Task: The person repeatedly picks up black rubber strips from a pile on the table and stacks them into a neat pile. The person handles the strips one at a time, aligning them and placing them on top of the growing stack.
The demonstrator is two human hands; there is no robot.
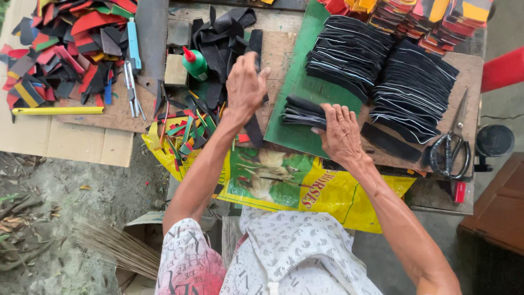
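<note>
Black, flat strips of rubber-like sheet are filling the head camera's downward view of a cluttered workbench. The person's left hand (245,87) is hanging raised above the bench, fingers curled closed around one long black strip (254,128) whose long axis is running nearly straight up and down the picture; its lower end is showing below the wrist and its upper end above the knuckles. The right hand (341,131) is lying flat and unclenched, palm down, fingertips pressing on a small stack of black cut pieces (303,113) sitting on a green cutting board (295,82). That stack is lying just to the right of the held strip, its long axis running sideways, so the right hand is the nearer one to it.

Two larger fanned piles of black pieces with pale edges (382,76) are resting further along the board. A green glue bottle with a red tip (194,63) is standing near the left hand, and black-handled scissors (450,150) are lying at the bench's right end, well apart from both hands.

How the thumb is meeting the strip is hidden behind the back of the left hand. The right palm is covering part of the stack, and stacks of coloured pieces are cut off along the top edge.
</note>
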